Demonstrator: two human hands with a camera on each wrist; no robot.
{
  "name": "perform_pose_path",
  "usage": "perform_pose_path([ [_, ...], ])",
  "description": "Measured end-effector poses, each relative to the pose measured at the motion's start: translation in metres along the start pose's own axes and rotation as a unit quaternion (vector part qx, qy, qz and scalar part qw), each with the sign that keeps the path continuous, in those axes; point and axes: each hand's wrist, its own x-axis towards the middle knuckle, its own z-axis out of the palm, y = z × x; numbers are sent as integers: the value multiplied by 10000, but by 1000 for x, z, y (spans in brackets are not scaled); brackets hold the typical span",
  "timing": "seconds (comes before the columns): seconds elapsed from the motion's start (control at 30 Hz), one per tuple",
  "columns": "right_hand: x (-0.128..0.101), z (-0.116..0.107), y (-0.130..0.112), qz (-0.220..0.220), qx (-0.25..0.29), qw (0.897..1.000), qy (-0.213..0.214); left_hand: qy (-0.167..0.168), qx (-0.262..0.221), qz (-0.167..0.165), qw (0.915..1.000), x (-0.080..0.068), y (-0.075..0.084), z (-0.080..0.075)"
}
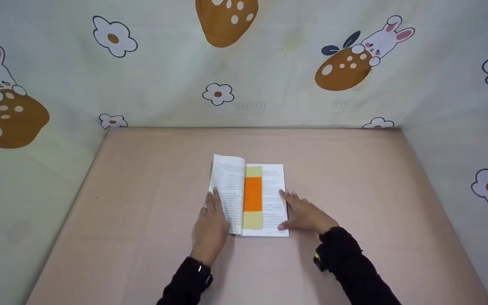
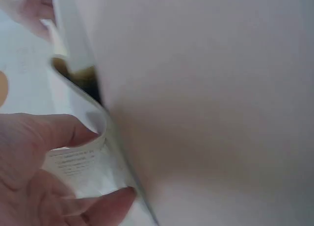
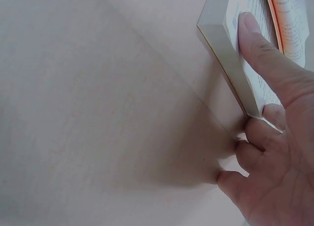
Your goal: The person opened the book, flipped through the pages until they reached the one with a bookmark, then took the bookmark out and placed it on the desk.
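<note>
Book (image 1: 250, 199) between left hand (image 1: 211, 224), right hand (image 1: 305, 215)

Pink table (image 1: 142, 203), bunny-print curtain (image 1: 269, 76)

The open book (image 1: 269, 199) carries lines of print on both pages — too small and blurred to read in any view. Faint stamped marks on the patterned backdrop (image 1: 250, 106) cannot be made out either.
</note>
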Motion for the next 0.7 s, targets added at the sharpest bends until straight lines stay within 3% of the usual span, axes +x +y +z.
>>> perform_pose_path([
  [0.1, -1, 0, 0, 30, 13, 10000, 7, -81, 5, 12, 10000, 3, -1, -2],
  [0.33, 0, 1, -1, -19, 6, 10000, 34, -81, 571, 685, 9960, 4, 1, -4],
  [0.53, -1, 3, -1, -31, 73, 9999, 68, -60, 817, 1026, 9913, 12, 5, -7],
  [0.63, 0, 6, -1, 8, 70, 9998, 168, -103, 701, 1041, 9920, 20, 9, -8],
  [0.7, 0, 9, -2, 49, 14, 9996, 275, -463, 398, 868, 9944, 29, 13, -11],
])
